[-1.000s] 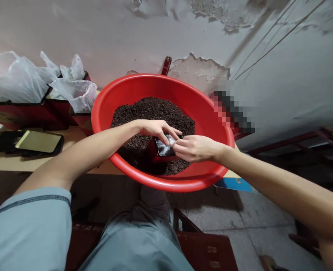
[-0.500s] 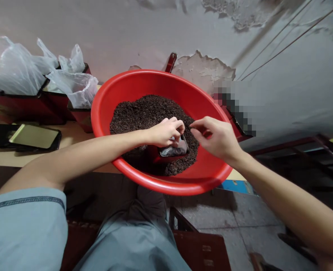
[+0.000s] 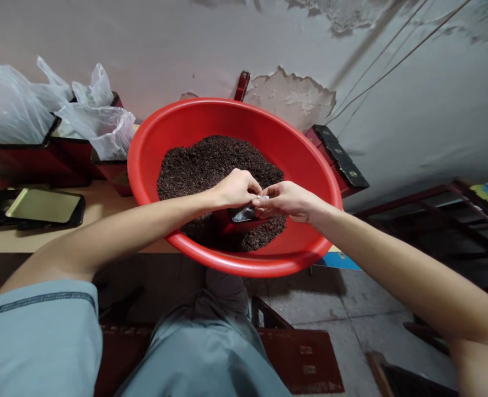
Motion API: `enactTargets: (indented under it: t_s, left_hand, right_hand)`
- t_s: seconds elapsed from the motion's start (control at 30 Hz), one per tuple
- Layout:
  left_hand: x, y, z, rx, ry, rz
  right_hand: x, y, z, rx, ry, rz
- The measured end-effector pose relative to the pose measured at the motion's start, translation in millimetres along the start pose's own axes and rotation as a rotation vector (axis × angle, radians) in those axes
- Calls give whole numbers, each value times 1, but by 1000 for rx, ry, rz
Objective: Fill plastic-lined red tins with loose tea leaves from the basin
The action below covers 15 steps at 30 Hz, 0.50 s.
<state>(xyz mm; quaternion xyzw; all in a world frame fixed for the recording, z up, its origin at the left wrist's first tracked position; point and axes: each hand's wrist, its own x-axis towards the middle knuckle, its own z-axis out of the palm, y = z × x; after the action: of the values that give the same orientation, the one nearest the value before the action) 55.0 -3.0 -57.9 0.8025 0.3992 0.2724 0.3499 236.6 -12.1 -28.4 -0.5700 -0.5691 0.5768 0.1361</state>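
A wide red plastic basin (image 3: pixel 210 113) holds a heap of dark, loose tea-like leaves (image 3: pixel 219 160). Set in the leaves is a small dark red tin (image 3: pixel 232 230) lined with a clear plastic bag (image 3: pixel 244 214). Over the tin's opening my left hand (image 3: pixel 239 188) pinches the bag's gathered top. Meeting it from the right, my right hand (image 3: pixel 284 199) has its thumb and fingers closed on the same plastic, and a whitish bit of it shows between the two hands. My fingers hide much of the tin's mouth.
Red tins (image 3: pixel 28 165) with plastic bags (image 3: pixel 12 105) sticking out stand left of the basin. Dark and gold lids (image 3: pixel 45 205) lie on the table (image 3: pixel 107 212) in front of them. Another red tin with a black lid (image 3: pixel 341 157) is behind right. A wooden stool (image 3: pixel 297 358) stands below.
My right hand has moved left and down from beside the tin to meet my left hand at the bag. The bag's top is now drawn up between the fingers.
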Motion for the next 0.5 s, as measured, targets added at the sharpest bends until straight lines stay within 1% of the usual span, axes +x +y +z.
enactTargets:
  t_s: [0.07,0.13,0.23,0.3,0.43,0.5]
  left_hand:
    - [4,-1,0,-49,-6,-21]
    - [6,-1,0,-40,-26,-6]
    - [7,3,1,30,-100,49]
    - [5,8,0,102,-122,54]
    - [-3,20,-10,239,-85,45]
    - [-6,20,-17,317,-80,37]
  right_hand:
    - [0,1,4,-7,58,-9]
    - [-1,2,9,-62,124,-28]
    - [-3,3,16,-221,190,-79]
    - [-4,3,18,-339,214,-124]
    - [-5,3,19,-445,241,-208]
    - [-4,6,19,-555,275,-247]
